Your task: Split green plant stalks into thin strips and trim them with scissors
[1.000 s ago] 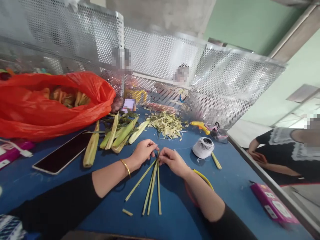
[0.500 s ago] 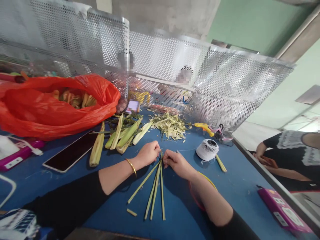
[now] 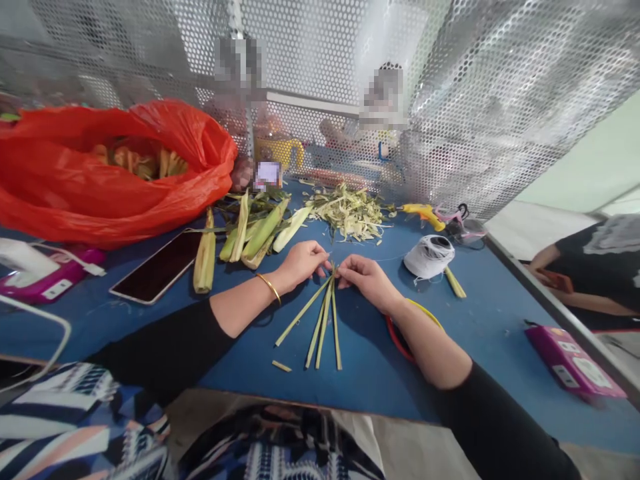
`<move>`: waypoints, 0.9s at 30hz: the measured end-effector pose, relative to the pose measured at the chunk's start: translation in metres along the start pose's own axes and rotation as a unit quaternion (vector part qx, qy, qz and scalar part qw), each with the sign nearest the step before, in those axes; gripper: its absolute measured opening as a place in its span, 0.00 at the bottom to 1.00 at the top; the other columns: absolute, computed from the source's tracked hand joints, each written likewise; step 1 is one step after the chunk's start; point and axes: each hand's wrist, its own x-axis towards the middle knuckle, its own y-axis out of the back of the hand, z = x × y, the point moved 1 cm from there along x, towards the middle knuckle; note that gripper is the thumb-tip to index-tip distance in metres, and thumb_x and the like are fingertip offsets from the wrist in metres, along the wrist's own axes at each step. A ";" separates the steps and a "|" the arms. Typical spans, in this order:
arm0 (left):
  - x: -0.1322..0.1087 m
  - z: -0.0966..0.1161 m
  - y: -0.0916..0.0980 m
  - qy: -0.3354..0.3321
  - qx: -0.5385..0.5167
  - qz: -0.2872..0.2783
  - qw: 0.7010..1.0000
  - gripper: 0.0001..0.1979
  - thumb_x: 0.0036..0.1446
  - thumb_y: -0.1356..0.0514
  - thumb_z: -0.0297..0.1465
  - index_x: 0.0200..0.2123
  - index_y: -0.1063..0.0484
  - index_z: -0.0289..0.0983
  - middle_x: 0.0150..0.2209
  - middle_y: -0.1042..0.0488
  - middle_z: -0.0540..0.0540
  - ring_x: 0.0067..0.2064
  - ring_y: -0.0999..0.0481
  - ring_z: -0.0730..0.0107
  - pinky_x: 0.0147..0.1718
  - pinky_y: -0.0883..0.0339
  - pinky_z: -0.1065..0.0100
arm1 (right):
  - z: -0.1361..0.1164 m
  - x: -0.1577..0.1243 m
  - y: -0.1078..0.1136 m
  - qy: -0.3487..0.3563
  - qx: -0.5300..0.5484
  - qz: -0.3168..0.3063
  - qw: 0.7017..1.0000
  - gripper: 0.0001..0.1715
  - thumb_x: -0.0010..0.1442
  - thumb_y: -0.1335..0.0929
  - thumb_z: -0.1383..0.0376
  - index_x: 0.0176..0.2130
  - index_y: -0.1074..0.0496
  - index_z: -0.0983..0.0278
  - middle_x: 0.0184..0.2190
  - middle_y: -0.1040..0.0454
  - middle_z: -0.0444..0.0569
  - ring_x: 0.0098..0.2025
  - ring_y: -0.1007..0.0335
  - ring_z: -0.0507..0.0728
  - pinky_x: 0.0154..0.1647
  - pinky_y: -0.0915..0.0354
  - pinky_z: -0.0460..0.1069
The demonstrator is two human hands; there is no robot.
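Several narrow strips of corn husk (image 3: 325,320) fan out on the blue table, their upper ends gathered between my two hands. My left hand (image 3: 303,263), with a gold bangle at the wrist, pinches thin thread just left of the gathered ends. From the right, my right hand (image 3: 367,280) pinches the thread close to those same ends; its fingertips partly hide them. A faint line of thread leads off toward the white spool (image 3: 429,257). One short cut piece of husk (image 3: 281,366) lies below the strips.
Husks (image 3: 263,233), a phone (image 3: 157,267) and a red plastic bag (image 3: 120,207) lie left. Husk scraps (image 3: 350,212) are piled behind my hands. A yellow glue gun (image 3: 425,215), a yellow-red ring (image 3: 400,333) and a purple power strip (image 3: 570,360) are right. Perforated metal panels (image 3: 310,60) stand behind.
The view has tilted downward, so my lap now shows. Both hands stay at the gathered ends; the fingers of my left hand have loosened and spread slightly.
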 end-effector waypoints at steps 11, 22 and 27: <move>-0.008 0.011 0.000 -0.238 0.127 0.057 0.961 0.05 0.51 0.39 0.27 0.23 0.28 0.38 0.35 0.23 0.46 0.42 0.26 0.65 0.37 0.35 0.70 | -0.007 -0.004 -0.005 0.041 0.028 -0.027 0.998 0.12 0.52 0.30 0.58 0.26 0.33 0.62 0.22 0.28 0.42 0.27 0.34 0.51 0.32 0.38 0.48; -0.016 0.009 -0.012 0.085 -0.235 -0.115 0.961 0.13 0.62 0.45 0.38 0.32 0.30 0.34 0.28 0.25 0.46 0.30 0.25 0.71 0.33 0.31 0.69 | -0.020 -0.006 0.002 0.075 0.186 0.041 0.979 0.15 0.48 0.26 0.55 0.25 0.31 0.62 0.23 0.28 0.43 0.27 0.33 0.51 0.32 0.36 0.49; -0.022 0.013 -0.014 0.149 -0.337 -0.192 0.910 0.12 0.64 0.46 0.31 0.30 0.29 0.33 0.25 0.27 0.47 0.25 0.25 0.72 0.32 0.28 0.67 | -0.021 -0.006 0.002 0.075 0.164 0.039 0.983 0.12 0.48 0.27 0.58 0.26 0.31 0.63 0.20 0.31 0.41 0.24 0.38 0.50 0.27 0.40 0.48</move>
